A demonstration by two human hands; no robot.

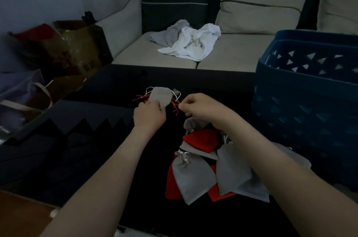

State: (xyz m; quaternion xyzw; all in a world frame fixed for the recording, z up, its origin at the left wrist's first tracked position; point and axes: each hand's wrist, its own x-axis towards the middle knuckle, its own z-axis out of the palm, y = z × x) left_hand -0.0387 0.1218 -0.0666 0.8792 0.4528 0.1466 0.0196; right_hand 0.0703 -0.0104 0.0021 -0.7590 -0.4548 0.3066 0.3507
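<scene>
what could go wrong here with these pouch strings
1. The white cord and red cords cross right where the right hand pinches, so a pull may tangle or knot them.
2. The left hand grips the grey pouch by one edge only; it might slip out.

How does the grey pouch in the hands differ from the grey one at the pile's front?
The held grey pouch is gripped by the left hand; the pile's grey pouch lies flat on red pouches. The held one's white cord is drawn out, pinched by the right hand; the other's is bunched at its neck. Both are grey drawstring pouches.
</scene>
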